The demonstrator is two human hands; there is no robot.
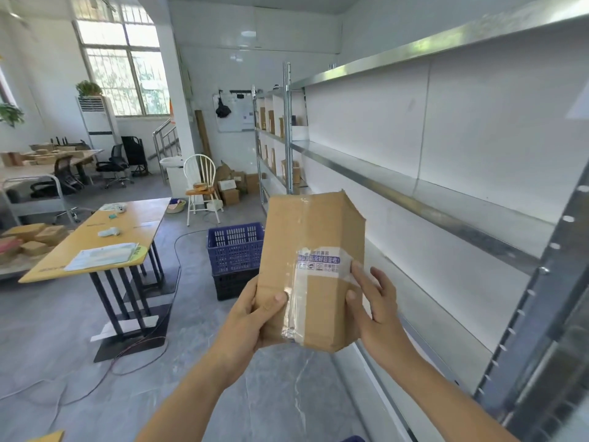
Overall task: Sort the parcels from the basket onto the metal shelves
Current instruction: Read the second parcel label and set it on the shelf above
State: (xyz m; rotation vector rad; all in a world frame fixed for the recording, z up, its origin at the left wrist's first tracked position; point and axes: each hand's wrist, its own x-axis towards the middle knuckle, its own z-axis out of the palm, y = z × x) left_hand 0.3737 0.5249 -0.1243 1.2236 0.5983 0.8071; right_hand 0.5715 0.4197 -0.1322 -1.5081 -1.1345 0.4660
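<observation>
I hold a brown cardboard parcel (314, 250) upright in front of me, sealed with clear tape and a white printed label. My left hand (251, 317) grips its lower left corner, thumb on the front face. My right hand (373, 304) clasps its lower right side, fingers spread along the edge. The blue plastic basket (234, 250) stands on the floor behind the parcel, stacked on a darker crate; its inside is hidden. The metal shelves (446, 199) run along the wall on my right, with bare boards close to the parcel.
A wooden table (105, 237) with papers and a scanner stands to the left. A white chair (202, 186) and loose cartons sit beyond the basket. A farther shelf unit (274, 138) holds several boxes. Cables trail across the grey floor.
</observation>
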